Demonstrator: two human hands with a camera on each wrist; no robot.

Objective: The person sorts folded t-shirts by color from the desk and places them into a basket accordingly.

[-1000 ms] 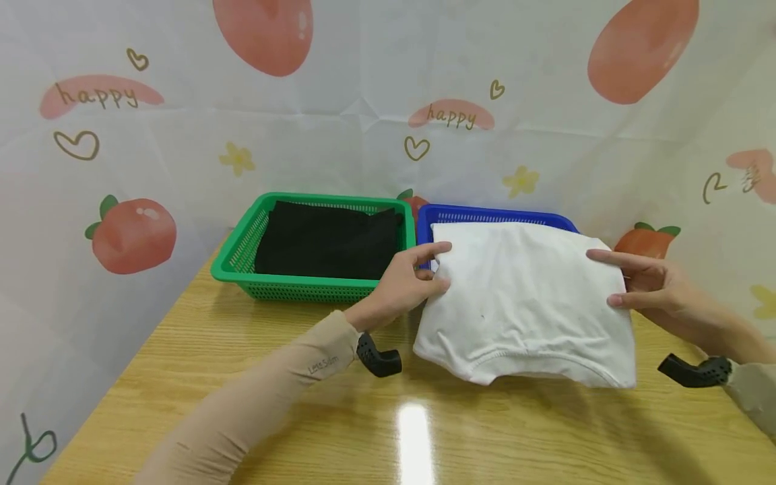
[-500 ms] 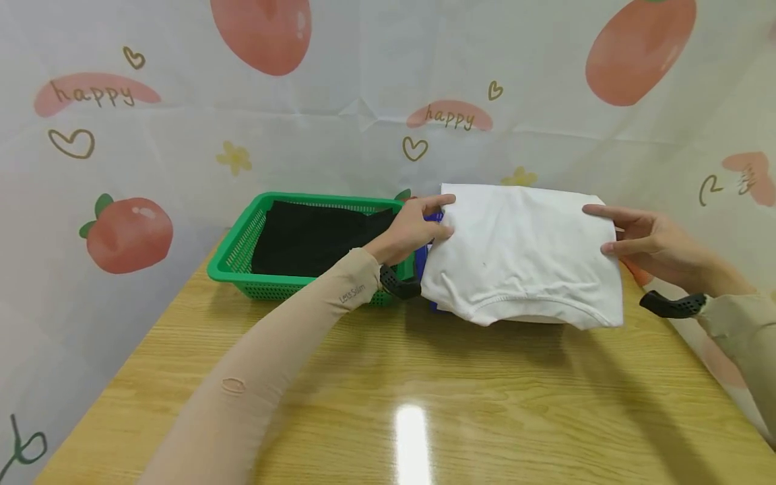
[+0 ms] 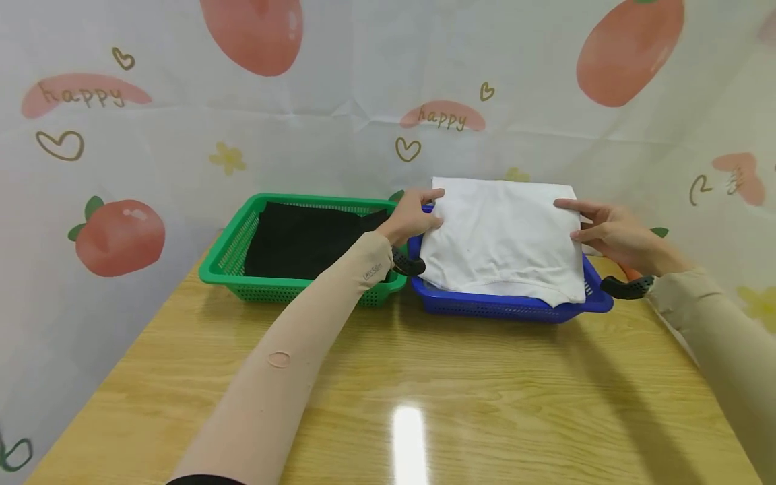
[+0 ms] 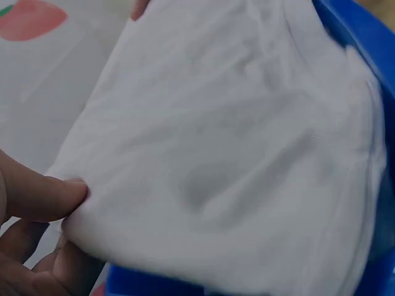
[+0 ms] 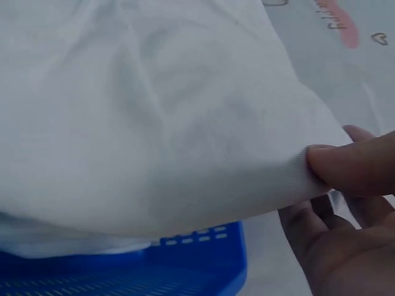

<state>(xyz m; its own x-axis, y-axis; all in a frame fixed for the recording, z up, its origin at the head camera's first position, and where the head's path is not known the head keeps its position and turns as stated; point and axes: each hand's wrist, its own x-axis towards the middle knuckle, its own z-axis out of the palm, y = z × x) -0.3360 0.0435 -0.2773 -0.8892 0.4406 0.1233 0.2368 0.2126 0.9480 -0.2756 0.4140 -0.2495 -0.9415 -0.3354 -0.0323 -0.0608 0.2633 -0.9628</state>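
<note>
A folded white T-shirt (image 3: 503,236), its neckline facing me, lies tilted over the blue basket (image 3: 497,308) and covers most of it. My left hand (image 3: 407,217) pinches its left edge; in the left wrist view the thumb (image 4: 52,196) presses on top with fingers beneath. At the right edge, my right hand (image 3: 615,237) pinches the cloth the same way, thumb (image 5: 352,165) above. The far edge of the shirt is raised above the basket's back rim, while the collar end reaches the front rim. Below it, more white cloth (image 5: 80,243) shows inside the basket in the right wrist view.
To the left stands a green basket (image 3: 291,291) holding folded black cloth (image 3: 303,242), close beside the blue one. Both are on a wooden table (image 3: 473,397). A printed white curtain (image 3: 339,155) hangs right behind them.
Both hands have carried the white T-shirt away from me and then lowered it over the blue basket, whose front wall now shows. The green basket stays put.
</note>
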